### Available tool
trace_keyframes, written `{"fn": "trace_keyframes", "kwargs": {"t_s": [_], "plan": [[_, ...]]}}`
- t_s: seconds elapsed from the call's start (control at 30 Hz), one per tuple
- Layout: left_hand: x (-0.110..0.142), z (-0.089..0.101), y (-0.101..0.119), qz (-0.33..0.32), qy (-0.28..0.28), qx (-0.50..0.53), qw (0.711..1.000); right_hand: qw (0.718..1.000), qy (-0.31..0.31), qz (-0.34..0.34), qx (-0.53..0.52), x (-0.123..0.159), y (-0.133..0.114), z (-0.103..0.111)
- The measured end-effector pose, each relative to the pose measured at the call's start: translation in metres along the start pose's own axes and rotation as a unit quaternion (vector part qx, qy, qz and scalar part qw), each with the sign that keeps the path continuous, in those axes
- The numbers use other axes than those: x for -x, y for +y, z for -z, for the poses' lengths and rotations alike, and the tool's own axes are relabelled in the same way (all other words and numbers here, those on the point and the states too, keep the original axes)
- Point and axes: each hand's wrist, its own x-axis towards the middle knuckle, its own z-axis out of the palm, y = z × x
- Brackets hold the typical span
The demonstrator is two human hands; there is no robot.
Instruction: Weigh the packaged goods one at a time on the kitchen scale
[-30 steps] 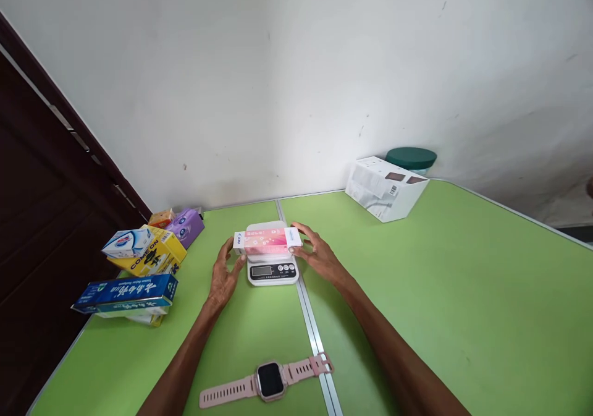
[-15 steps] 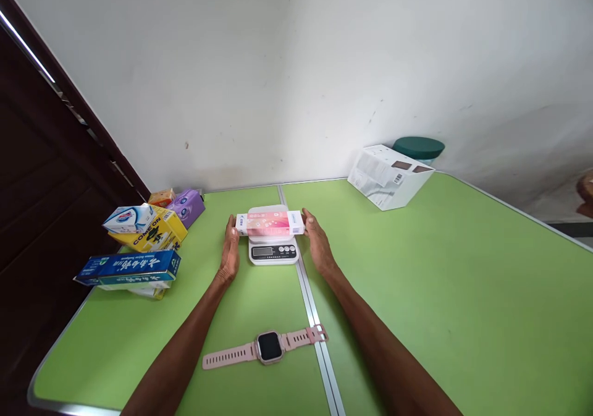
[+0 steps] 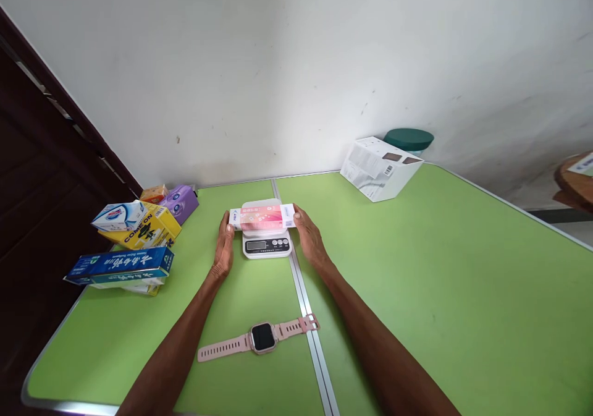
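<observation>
A long pink and white toothpaste box lies crosswise over the plate of a small white kitchen scale. My left hand grips the box's left end, thumb in front. At the opposite end my right hand presses its fingers against the box, so it is held between both hands. Whether the box's underside touches the plate I cannot tell. The scale's display shows no readable figures. Nearer to me, a smartwatch with a pink strap lies stretched out flat on the green table.
On the left is a pile of cartons: a blue toothpaste box, a yellow box, a white and blue box, a purple box and an orange one. A white carton and a green-lidded container stand back right, by the wall.
The view has shifted slightly, moving everything a little left and up in the picture. Both hands stay at the ends of the toothpaste box above the scale.
</observation>
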Motion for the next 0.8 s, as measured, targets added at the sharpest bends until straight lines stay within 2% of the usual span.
{"fn": "trace_keyframes", "kwargs": {"t_s": [0.4,0.8], "plan": [[-0.002,0.002,-0.007,-0.013,-0.004,0.008,1.0,1.0,-0.008,0.006,-0.006,0.001,-0.008,0.001],[-0.004,0.003,-0.009,-0.033,-0.013,0.014,0.999,0.998,-0.023,0.013,-0.058,0.003,-0.008,-0.001]]}}
